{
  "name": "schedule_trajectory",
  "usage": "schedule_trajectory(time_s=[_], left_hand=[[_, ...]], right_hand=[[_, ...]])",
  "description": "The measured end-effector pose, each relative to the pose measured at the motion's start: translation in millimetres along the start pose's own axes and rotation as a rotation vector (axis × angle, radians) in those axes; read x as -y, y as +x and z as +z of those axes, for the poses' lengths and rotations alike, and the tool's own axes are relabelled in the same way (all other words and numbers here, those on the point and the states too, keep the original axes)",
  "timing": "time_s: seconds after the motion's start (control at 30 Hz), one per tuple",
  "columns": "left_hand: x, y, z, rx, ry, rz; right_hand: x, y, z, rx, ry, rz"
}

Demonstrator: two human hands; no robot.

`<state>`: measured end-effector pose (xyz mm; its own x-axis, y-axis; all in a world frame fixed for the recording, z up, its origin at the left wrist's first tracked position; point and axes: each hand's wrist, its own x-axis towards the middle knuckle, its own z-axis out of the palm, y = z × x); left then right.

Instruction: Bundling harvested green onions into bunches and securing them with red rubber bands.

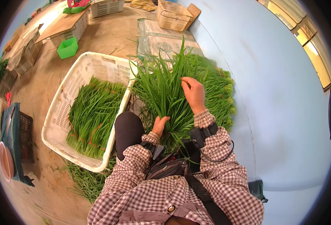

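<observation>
My left hand is closed around the lower part of a loose bunch of long green leaves, likely garlic chives, which fan out upward. Higher up, at the bunch's right side, my right hand has its thumb and fingertips pinched together at the leaves; whether a blade is caught between them I cannot tell. Behind and to the right, against the wall, lies a heap of tied bundles with orange-red bands. On my left, a white plastic crate holds banded bundles of the same greens.
Loose leaves litter the floor below the crate. A light-blue wall rises close on my right. Ahead lie flattened woven sacks and another crate. A green plastic bin and a board-topped crate stand farther left.
</observation>
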<state>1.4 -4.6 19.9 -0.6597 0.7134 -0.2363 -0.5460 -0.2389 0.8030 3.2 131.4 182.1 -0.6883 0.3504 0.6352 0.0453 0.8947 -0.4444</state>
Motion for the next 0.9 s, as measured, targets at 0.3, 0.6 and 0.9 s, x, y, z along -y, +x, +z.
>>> schedule_trajectory(time_s=[0.3,0.6,0.9], left_hand=[[2,-1,-1,0.012,0.07,-0.029],[10,13,-19,-0.135,-0.346,-0.192],[1,10,-16,-0.223,-0.265,-0.208]], right_hand=[[-1,14,7,0.095,-0.104,0.238],[13,-68,-24,-0.079,0.097,-0.081],[2,-95,-40,-0.246,0.622,0.385]])
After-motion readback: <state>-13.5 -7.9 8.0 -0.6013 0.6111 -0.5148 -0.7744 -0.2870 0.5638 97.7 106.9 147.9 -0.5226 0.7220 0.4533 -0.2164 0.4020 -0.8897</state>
